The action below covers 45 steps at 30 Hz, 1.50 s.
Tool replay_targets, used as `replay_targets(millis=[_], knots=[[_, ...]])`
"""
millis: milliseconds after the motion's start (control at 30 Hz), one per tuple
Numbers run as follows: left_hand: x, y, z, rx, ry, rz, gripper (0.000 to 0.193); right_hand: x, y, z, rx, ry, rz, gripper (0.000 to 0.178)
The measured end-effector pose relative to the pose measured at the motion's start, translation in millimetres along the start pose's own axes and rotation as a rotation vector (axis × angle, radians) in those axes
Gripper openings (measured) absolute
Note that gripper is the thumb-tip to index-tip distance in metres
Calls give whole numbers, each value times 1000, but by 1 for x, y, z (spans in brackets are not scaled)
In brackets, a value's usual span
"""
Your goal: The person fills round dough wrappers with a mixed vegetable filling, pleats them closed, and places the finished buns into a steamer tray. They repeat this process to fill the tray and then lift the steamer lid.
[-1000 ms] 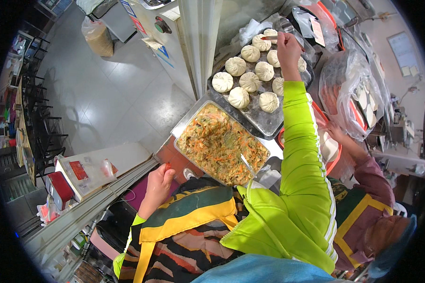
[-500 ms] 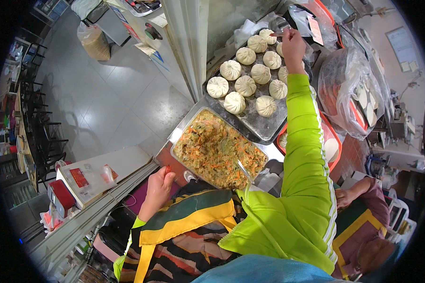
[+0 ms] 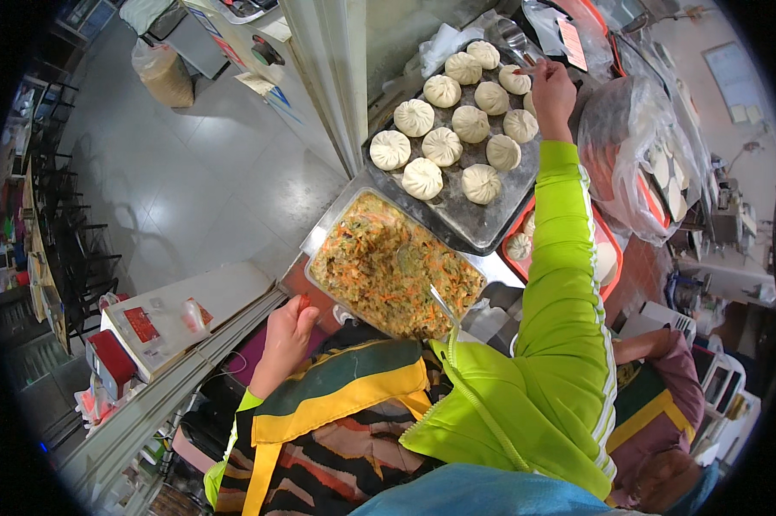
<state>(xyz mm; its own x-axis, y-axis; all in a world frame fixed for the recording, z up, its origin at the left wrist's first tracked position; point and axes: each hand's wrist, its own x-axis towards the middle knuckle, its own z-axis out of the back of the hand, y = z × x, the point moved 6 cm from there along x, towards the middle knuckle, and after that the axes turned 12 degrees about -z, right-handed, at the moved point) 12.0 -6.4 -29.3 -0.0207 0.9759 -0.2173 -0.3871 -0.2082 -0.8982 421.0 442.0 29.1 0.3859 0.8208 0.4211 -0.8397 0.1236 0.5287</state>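
Note:
My right hand (image 3: 553,93) reaches to the far right side of a dark metal tray (image 3: 470,215). Pinched in its fingers is a thin, short stick-like thing (image 3: 524,67), its tip at a pleated white bun (image 3: 514,79). Several more such buns (image 3: 471,124) stand in rows on the tray, one partly covered by this hand. At the near left, my left hand (image 3: 290,337) is closed with a small red thing (image 3: 303,302) at its fingertips; its kind I cannot make out. Between my hands a metal pan (image 3: 319,291) holds chopped vegetable filling (image 3: 388,267) with a metal spoon (image 3: 440,303) stuck in it.
Right of the tray is a red-rimmed container (image 3: 607,225) with more buns. Beyond stand plastic-wrapped stacked trays (image 3: 629,146). Another person (image 3: 663,378) in a purple sleeve is at lower right. A metal door frame (image 3: 328,86) rises at the left, beside the tiled floor (image 3: 207,172).
My right hand has moved slightly right and nearer, from a bun at the tray's far edge to the one beside it. My left hand stays closed in place. The other person's hand has left view.

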Motion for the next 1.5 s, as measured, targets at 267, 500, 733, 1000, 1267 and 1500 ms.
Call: replay_targets(millis=[267, 500, 733, 1000, 1267, 1500], knots=[[1, -11, 0, 25, -4, -27, 30, -53, 33, 40, 248, 108, 109, 31], [-5, -11, -7, 19, 14, -89, 31, -93, 36, 50, 227, 197, 152, 24], [-18, -19, -9, 87, 37, -158, 32, -138, 33, 62, 278, 326, 144, 20], [-43, -12, -2, -2, 51, -100, 31, -219, 48, 80, 373, 462, 192, 19], [-50, -2, 21, -14, 121, -207, 36, -291, 76, 118, 365, 514, 314, 15], [-53, 0, 36, 21, 138, -229, 37, -269, 42, 147, 482, 223, 3, 16]])
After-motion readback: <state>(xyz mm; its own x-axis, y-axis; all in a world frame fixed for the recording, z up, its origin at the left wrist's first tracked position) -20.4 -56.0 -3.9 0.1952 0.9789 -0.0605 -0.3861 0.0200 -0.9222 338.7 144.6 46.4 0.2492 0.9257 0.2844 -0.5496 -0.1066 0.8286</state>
